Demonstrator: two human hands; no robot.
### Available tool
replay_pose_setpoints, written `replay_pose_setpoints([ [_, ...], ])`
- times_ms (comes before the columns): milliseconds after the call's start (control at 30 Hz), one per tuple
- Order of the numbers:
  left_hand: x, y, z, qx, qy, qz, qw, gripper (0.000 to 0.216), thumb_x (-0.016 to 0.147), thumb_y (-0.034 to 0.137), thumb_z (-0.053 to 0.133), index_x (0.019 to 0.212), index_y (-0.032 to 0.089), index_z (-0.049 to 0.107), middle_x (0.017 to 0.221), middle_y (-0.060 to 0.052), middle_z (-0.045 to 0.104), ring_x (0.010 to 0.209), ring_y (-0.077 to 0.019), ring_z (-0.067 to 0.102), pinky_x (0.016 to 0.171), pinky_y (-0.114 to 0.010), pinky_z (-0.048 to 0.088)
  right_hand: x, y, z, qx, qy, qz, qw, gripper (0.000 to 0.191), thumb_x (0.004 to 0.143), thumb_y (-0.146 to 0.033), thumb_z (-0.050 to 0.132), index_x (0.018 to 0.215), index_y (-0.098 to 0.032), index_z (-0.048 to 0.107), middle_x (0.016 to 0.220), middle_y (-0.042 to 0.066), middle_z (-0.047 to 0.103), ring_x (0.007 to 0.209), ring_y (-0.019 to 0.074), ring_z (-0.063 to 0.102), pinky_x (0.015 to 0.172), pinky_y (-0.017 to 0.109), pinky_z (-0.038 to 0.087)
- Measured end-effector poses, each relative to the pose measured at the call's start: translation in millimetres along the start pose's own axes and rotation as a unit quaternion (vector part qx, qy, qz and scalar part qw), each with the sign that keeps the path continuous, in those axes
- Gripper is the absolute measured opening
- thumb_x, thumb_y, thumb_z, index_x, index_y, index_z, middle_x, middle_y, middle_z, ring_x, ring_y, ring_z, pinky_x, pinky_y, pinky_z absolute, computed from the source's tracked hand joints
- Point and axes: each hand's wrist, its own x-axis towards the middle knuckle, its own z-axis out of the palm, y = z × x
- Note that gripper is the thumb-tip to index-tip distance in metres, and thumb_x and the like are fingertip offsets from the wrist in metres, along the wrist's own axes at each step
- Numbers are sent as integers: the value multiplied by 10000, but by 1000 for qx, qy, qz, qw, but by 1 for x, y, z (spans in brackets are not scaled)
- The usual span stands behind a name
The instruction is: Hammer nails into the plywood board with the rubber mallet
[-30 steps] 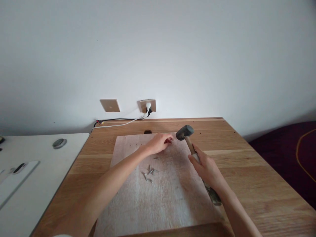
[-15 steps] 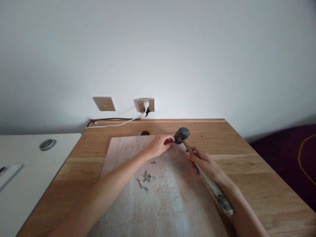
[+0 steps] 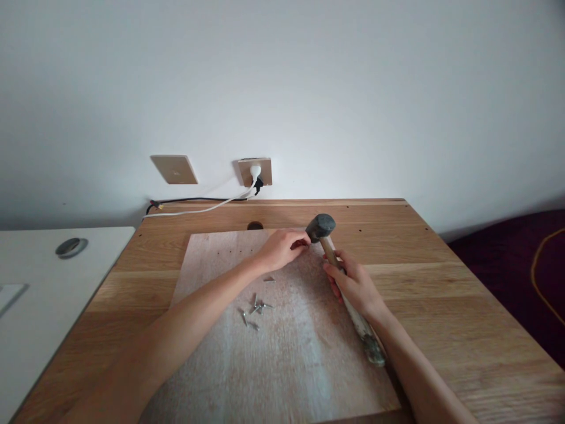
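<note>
My right hand [image 3: 351, 281] is wrapped round the wooden handle of a black-headed mallet [image 3: 323, 227], gripping it partway up. The mallet's head is right beside the fingertips of my left hand [image 3: 282, 248], over the far right part of a flat wooden board [image 3: 282, 365]. Thumb and fingers of that left hand are pinched together close to the board; whatever is between them is hidden. Several loose silvery nails [image 3: 260, 307] lie on the board nearer to me, with a single nail [image 3: 269, 279] farther up. A row of small dark dots [image 3: 230, 252] marks the board's far left part.
The board lies on a wooden table [image 3: 441, 300] against a white wall. Behind it, cables [image 3: 207, 208] run to a wall socket [image 3: 263, 172], and a round hole [image 3: 255, 225] pierces the tabletop. A white table [image 3: 35, 277] adjoins on the left; dark purple cloth [image 3: 507, 259] is at the right.
My view has shifted slightly, so everything sits a little higher and farther left. The mallet's head stays beside my left fingertips, and its handle end has swung a bit to the left.
</note>
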Motion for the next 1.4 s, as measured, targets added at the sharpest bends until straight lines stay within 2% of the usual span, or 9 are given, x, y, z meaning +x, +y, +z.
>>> replay_pose_setpoints([
  [100,5,-4,-1,5,-2,17,1000,124,904,80,669,938,176,739,881,-28,739,819,-152,667,782,-272,483,6,0,1,-13,14,-11,1000,286,866,-456,575,1035,-225,573,518,-78,550,363,144,522,383,250,422],
  [267,11,-9,-1,14,1,23,1000,127,878,66,668,925,165,731,846,-16,707,718,-120,632,724,-245,479,14,-2,1,-24,26,-25,999,275,858,-451,590,1016,-225,587,514,-76,551,373,145,528,400,247,416],
  [500,9,-8,0,0,-2,13,1000,120,885,79,687,950,166,737,842,-21,722,734,-129,643,725,-254,484,1,-4,2,-18,38,-26,999,307,900,-483,578,1066,-225,604,595,-45,589,438,164,579,403,257,432],
  [600,8,-8,0,-20,6,-2,1000,176,869,63,691,1015,159,717,888,-31,754,726,-123,651,716,-253,491,-6,-7,-1,-4,52,-41,998,270,905,-470,582,1037,-237,551,568,-68,561,454,145,561,446,249,449],
  [733,8,-8,2,-57,10,-25,998,289,842,25,680,1103,149,677,931,-46,781,728,-118,683,720,-241,513,-16,-17,-7,108,15,-6,994,360,854,-519,651,957,-274,407,574,-114,541,381,105,477,342,211,369],
  [833,8,-8,2,-57,11,-37,998,298,850,41,679,1129,147,676,936,-49,786,746,-123,703,729,-240,524,-20,-26,-7,150,-32,18,988,410,834,-557,681,982,-261,440,599,-116,543,345,86,442,299,205,346],
  [1067,9,-5,1,-34,14,-36,999,315,839,54,675,1142,132,706,895,-43,776,738,-125,698,711,-225,512,-21,-31,1,125,-32,-9,992,416,867,-579,653,1025,-227,499,580,-104,531,337,87,464,311,217,399],
  [1233,9,-1,-1,-34,12,-43,998,390,850,96,676,1236,154,677,941,-55,790,806,-156,720,772,-255,533,-24,-28,1,150,-48,4,988,507,865,-614,687,1130,-238,474,641,-104,596,317,86,461,288,215,399],
  [1400,8,1,-3,-36,10,-40,999,421,842,107,670,1261,157,678,930,-49,783,760,-148,702,736,-253,513,-23,-31,-1,168,-73,20,983,503,866,-636,679,1094,-238,472,639,-90,619,319,69,431,282,186,366],
])
